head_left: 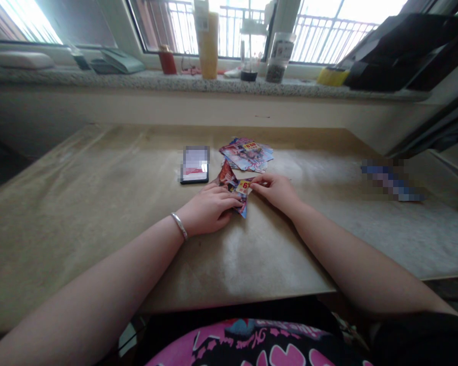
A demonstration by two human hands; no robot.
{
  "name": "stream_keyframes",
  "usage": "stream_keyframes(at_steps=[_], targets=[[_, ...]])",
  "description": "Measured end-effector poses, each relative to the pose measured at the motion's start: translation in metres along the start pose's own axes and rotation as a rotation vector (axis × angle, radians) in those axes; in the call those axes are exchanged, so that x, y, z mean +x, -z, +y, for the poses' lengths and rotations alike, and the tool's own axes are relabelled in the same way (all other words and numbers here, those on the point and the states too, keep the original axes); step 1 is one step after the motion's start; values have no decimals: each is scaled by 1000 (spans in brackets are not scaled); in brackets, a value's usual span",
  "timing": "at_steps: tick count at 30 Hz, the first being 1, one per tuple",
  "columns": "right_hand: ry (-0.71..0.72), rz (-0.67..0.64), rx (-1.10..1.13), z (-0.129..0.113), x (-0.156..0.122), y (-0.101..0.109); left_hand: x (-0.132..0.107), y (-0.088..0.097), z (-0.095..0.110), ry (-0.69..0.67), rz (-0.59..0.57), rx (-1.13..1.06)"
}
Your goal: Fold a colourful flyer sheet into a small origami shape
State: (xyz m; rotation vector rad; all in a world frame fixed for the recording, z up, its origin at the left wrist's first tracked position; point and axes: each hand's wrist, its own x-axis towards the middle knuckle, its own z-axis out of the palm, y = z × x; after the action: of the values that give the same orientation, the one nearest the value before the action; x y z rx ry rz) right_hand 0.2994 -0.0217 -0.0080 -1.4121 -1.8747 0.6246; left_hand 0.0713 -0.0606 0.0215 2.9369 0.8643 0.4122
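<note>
A folded piece of colourful printed paper lies on the table in front of me, with pointed corners and a yellow patch bearing a red figure. My left hand rests over its left and lower part, fingers stretched out flat and pressing on it. At the paper's right corner, my right hand pinches the edge between thumb and index finger. Just beyond is a loose pile of similar printed sheets. A phone with a lit screen lies to the left of the pile.
The table meets the wall below a stone windowsill. On the sill stand a red bottle, a tall yellow container, clear jars and a large black object. A blurred printed item lies at the table's right.
</note>
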Motion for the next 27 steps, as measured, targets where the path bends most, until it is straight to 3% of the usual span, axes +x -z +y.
stream_keyframes(at_steps=[9, 15, 21, 27], targets=[[-50, 51, 106, -7, -1, 0, 1, 0, 1, -56, -8, 11], [17, 102, 23, -13, -5, 2, 0, 2, 5, -96, -19, -5], [108, 73, 5, -15, -8, 4, 0, 1, 4, -120, -10, -83], [-25, 12, 196, -17, -8, 3, 1, 1, 4, -146, -16, -104]])
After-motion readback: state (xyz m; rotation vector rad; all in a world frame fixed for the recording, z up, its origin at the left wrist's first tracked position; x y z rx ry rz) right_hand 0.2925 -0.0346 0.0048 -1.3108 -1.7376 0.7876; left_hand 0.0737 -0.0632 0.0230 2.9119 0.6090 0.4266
